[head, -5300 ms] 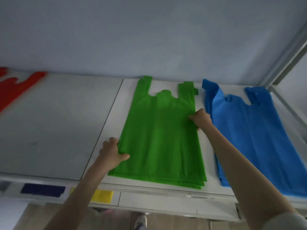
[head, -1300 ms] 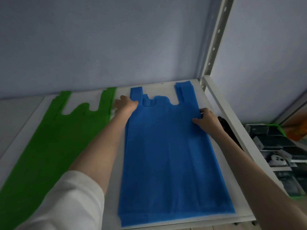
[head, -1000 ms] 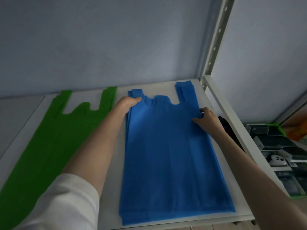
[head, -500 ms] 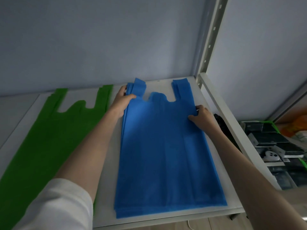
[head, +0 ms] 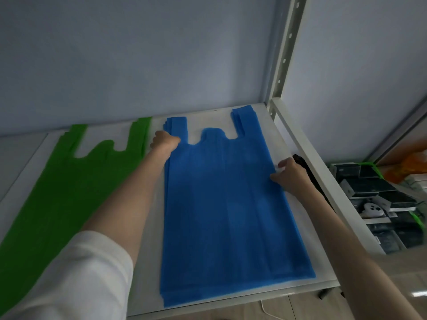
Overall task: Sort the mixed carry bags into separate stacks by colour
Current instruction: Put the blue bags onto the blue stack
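Blue bags (head: 226,204): one stack; green bags (head: 69,181): one stack.

Shelf surroundings

A white perforated upright (head: 285,56) rises at one o'clock; dark boxes (head: 369,188) and a white game controller (head: 373,209) crowd three o'clock, beside orange material (head: 413,167).

Dim, bluish, soft light; wide-angle edges bend

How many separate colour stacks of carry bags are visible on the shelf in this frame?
2. The blue stack lies at the right, with both hands at its edges; the green stack lies at the left, partly cut off. Others may lie out of view.
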Tool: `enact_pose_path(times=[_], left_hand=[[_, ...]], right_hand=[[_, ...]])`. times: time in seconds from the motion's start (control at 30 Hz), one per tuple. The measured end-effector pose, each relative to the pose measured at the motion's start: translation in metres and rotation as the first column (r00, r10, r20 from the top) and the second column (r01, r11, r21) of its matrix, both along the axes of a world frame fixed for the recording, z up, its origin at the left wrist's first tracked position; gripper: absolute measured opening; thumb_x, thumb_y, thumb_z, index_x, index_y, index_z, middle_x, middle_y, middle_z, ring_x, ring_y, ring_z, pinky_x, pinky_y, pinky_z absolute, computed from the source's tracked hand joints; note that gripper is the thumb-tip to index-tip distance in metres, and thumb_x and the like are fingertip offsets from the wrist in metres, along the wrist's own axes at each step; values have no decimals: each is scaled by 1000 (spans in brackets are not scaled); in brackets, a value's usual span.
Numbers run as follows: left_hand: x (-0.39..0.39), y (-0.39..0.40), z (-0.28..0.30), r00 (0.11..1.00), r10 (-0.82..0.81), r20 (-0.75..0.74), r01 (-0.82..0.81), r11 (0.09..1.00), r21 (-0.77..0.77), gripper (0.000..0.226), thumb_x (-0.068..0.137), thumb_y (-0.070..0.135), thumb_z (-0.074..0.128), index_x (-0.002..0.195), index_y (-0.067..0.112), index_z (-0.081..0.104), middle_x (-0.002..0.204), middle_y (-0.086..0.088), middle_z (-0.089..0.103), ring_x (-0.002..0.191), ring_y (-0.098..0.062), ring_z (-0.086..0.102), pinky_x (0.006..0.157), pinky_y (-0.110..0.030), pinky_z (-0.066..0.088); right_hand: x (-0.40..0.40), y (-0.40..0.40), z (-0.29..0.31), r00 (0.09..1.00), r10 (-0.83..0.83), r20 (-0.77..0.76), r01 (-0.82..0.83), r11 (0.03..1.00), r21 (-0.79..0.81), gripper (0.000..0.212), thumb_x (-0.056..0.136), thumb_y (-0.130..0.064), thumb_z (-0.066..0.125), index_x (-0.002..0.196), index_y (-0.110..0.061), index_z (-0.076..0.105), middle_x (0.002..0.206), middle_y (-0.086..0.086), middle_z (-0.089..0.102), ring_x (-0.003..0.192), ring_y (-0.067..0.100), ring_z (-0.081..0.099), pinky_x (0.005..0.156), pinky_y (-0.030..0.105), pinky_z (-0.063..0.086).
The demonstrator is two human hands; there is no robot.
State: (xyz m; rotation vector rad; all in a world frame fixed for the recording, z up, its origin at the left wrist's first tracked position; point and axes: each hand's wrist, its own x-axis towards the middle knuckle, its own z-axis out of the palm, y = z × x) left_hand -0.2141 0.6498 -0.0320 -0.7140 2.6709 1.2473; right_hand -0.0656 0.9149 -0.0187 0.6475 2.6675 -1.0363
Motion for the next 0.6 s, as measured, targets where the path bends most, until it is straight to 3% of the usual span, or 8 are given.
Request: enact_pose_path(times=[0.1,0.2,0.3,0.4,0.47,0.6], left_hand=[[0,2,-2,999,-31,26,31,999,9,69,89,19,61,145,-1,25,144,-14,42,127,-29,48,98,-34,45],[1,4,-5,998,-47,36,48,999,-14,61,93,13,52,145,-1,24,143,-16,43,119,-27,51,94,-35,46],[4,8,-9,998,-61,26,63,995,-77,58,97,6,39,148,-1,15,147,-17,37,131,-32,43,104,-39,42],[9,9,-8,997,-73,-4,71,987,-147,58,99,6,34,150,0,7,153,-16,29,138,-31,36,110,-36,35],[12,6,-6,999,-35,-4,34,980,-195,57,101,14,37,149,-1,11,154,-17,26,139,-31,34,110,-36,35],[19,0,-6,997,-39,64,55,962,-269,56,96,19,46,146,3,26,149,-19,30,133,-31,39,105,-36,41]], right_hand=[[18,0,-2,1000,7,6,-7,999,-36,47,89,-15,57,130,-3,40,128,18,49,107,29,52,82,33,42],[26,-5,-4,998,32,-47,-33,999,-18,44,90,-16,56,131,-6,42,126,18,51,111,30,53,86,32,42],[29,-10,-5,994,19,-107,-19,1000,6,42,92,-20,53,131,-10,44,124,15,53,108,28,54,79,30,40],[30,-10,-6,989,-32,-144,28,999,-36,41,92,-22,54,130,-10,46,117,14,56,94,21,51,74,28,39],[30,-10,-6,988,-51,-147,40,996,-76,43,91,-22,55,131,-10,46,109,10,54,91,17,47,74,28,40],[29,-13,-8,992,-26,-120,28,1000,11,43,91,-20,53,132,-13,44,125,13,53,107,26,54,72,29,38]])
